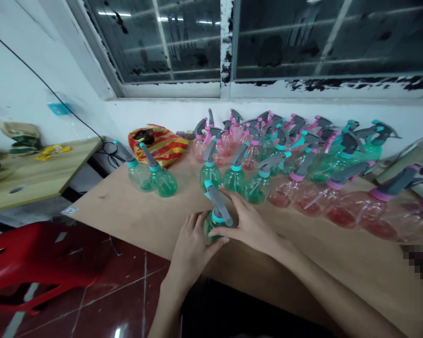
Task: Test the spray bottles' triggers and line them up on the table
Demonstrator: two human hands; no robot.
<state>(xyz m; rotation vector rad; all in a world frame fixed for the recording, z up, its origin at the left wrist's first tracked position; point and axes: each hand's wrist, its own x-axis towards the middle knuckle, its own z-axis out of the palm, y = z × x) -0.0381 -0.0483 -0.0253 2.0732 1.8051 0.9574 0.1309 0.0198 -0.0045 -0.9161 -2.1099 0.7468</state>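
Note:
A green spray bottle with a grey trigger head and teal collar is near the front edge of the table, between my hands. My left hand wraps round the left side of its body, thumb across the front. From the right, my right hand grips it, with the thumb on the body by the collar and the fingers behind the head. My hands hide much of the bottle's body. Just behind stand more green spray bottles, and two others stand apart to the left.
Pink spray bottles line the brown table to the right, with more pink and green ones behind. A red-and-yellow striped bag lies at the back. A red stool and a wooden desk are at the left.

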